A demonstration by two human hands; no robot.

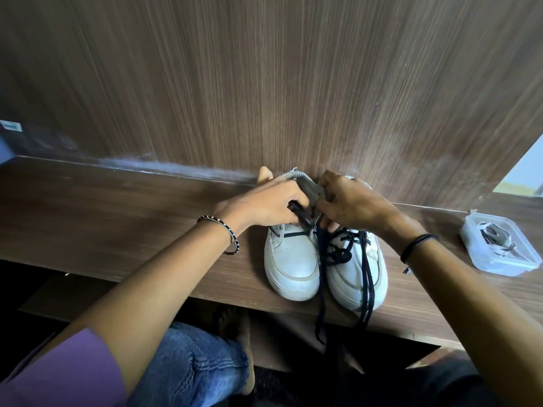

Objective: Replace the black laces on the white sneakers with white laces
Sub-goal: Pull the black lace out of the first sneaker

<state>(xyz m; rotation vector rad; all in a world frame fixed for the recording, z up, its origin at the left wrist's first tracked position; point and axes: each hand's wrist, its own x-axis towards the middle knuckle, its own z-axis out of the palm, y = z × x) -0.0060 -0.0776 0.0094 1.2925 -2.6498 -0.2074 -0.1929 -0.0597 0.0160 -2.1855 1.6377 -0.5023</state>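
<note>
Left hand (264,207) grip pinches the black lace (305,220) at the sneaker's (291,259) upper eyelets. Right hand (352,205), just beside, pinches the tongue (308,185). The lace trails from the grip toward the person.

I had a single view to work from: the wide-angle camera worn on the person's head. It faced forward and steeply down at the dark brown wood-grain surface (117,218), near enough that the left hand (264,205) and right hand (352,205) met mid-frame. The upright wood-grain back panel (264,83) filled the upper half; a blue-jeaned knee (191,362) showed below.
</note>
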